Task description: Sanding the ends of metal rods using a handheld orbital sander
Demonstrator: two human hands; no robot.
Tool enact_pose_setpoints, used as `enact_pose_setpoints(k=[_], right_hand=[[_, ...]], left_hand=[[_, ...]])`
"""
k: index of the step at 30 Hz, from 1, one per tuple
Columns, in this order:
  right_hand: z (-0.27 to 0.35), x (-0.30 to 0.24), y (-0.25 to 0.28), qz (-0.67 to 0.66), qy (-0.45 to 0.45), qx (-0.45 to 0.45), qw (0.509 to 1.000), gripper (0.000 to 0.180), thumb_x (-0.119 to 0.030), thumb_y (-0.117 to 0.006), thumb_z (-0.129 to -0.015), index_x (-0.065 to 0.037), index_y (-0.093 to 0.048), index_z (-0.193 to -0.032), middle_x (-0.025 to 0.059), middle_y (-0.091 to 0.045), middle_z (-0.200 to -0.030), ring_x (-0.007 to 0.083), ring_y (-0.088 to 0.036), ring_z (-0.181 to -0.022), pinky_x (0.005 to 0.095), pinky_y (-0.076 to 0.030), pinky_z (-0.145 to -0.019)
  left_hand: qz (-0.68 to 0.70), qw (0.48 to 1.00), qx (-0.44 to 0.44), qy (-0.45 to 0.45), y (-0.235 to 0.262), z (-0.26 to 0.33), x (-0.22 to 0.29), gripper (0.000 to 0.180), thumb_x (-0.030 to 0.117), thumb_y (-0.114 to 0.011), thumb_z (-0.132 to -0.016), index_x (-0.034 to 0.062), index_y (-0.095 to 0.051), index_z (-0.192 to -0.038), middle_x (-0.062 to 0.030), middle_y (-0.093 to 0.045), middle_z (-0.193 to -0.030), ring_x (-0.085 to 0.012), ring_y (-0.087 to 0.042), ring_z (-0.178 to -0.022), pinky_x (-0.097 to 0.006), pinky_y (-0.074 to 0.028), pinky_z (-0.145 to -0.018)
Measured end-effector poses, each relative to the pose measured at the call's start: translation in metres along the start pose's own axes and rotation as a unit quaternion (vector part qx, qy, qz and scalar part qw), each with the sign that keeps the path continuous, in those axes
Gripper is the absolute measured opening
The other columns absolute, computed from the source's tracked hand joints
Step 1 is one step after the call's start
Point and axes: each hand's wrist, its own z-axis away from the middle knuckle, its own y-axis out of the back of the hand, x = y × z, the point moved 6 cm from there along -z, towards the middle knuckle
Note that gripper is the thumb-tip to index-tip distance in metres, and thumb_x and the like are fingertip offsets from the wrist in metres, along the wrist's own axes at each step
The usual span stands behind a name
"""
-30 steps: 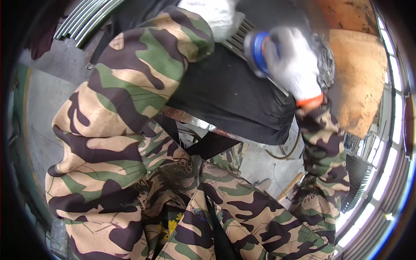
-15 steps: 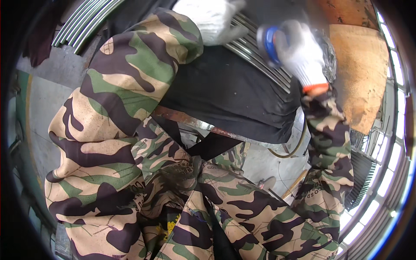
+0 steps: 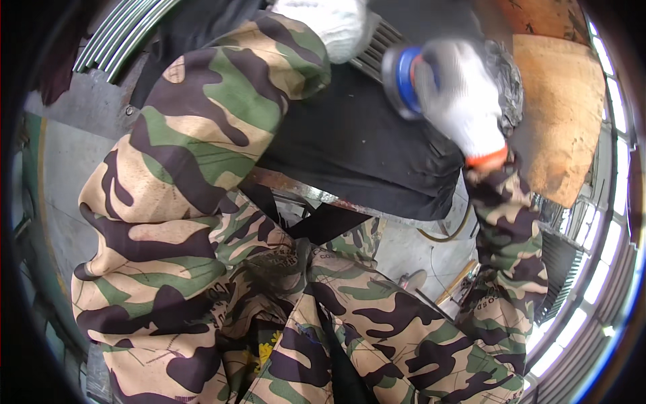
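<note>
My right hand [image 3: 461, 111], in a white glove with an orange cuff, is closed around a blue and grey power tool [image 3: 402, 79] with a round head, held over a ribbed metal grille [image 3: 377, 54]. My left hand [image 3: 333, 23], also in a white glove, rests on the same grille at the top of the view; what its fingers hold is hidden. A black cloth [image 3: 356, 145] covers the work surface under both hands. Both my forearms wear camouflage sleeves.
A rusty orange board [image 3: 558, 114] stands at the right. Curved metal bars [image 3: 121, 37] run across the upper left. Below the bench are a grey concrete floor [image 3: 60, 168], a cable [image 3: 447, 232] and a wooden-handled tool [image 3: 454, 283]. Window slats line the right rim.
My right hand with the power tool has shifted slightly to the right and down along the grille. My left hand has slid up toward the top edge.
</note>
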Motion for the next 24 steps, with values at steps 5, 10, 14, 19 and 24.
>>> enact_pose_setpoints(k=[5,10,14,19,24], right_hand=[[0.005,0.029,-0.03,0.03,-0.089,-0.05,0.994,0.02,-0.03,-0.067,-0.1,-0.014,-0.071,-0.11,0.0185,-0.072,-0.105,0.0416,-0.074,-0.095,0.0523,-0.061,-0.084],[0.015,0.003,0.002,0.011,-0.013,-0.011,1.0,0.015,-0.027,-0.071,-0.097,-0.015,-0.071,-0.106,0.0155,-0.072,-0.102,0.04,-0.073,-0.092,0.0495,-0.061,-0.082],[0.007,0.047,-0.021,0.062,-0.076,-0.045,0.994,0.018,-0.029,-0.067,-0.099,-0.014,-0.072,-0.107,0.0176,-0.073,-0.104,0.0415,-0.074,-0.095,0.0516,-0.061,-0.082],[0.031,0.001,0.002,-0.018,-0.005,0.006,1.0,0.013,-0.023,-0.073,-0.096,-0.015,-0.071,-0.106,0.0139,-0.072,-0.101,0.0387,-0.073,-0.093,0.0502,-0.061,-0.083],[0.025,0.058,-0.018,0.045,-0.108,-0.053,0.992,0.018,-0.029,-0.069,-0.099,-0.013,-0.07,-0.108,0.017,-0.071,-0.102,0.041,-0.073,-0.095,0.0504,-0.06,-0.084]], left_hand=[[0.005,0.999,-0.039,0.016,-0.001,0.01,-0.005,0.046,0.036,-0.07,-0.096,-0.0013,-0.073,-0.122,-0.022,-0.072,-0.126,-0.0411,-0.063,-0.13,-0.056,-0.04,-0.121],[0.01,1.0,-0.024,0.005,0.007,-0.002,-0.003,0.044,0.035,-0.071,-0.095,-0.0007,-0.074,-0.12,-0.0214,-0.072,-0.124,-0.0402,-0.064,-0.127,-0.056,-0.042,-0.119],[-0.016,0.998,0.054,-0.017,0.005,0.007,-0.005,0.042,0.035,-0.072,-0.093,0.0004,-0.075,-0.118,-0.02,-0.073,-0.118,-0.0392,-0.065,-0.121,-0.057,-0.043,-0.117],[-0.006,0.999,-0.045,0.004,0.004,-0.002,-0.001,0.043,0.035,-0.071,-0.094,0.0001,-0.074,-0.119,-0.0199,-0.073,-0.12,-0.0389,-0.065,-0.123,-0.055,-0.043,-0.118],[-0.045,0.998,0.035,-0.034,0.001,0.004,-0.009,0.042,0.035,-0.071,-0.095,0.0002,-0.074,-0.117,-0.0203,-0.073,-0.119,-0.0392,-0.065,-0.123,-0.055,-0.045,-0.116]])
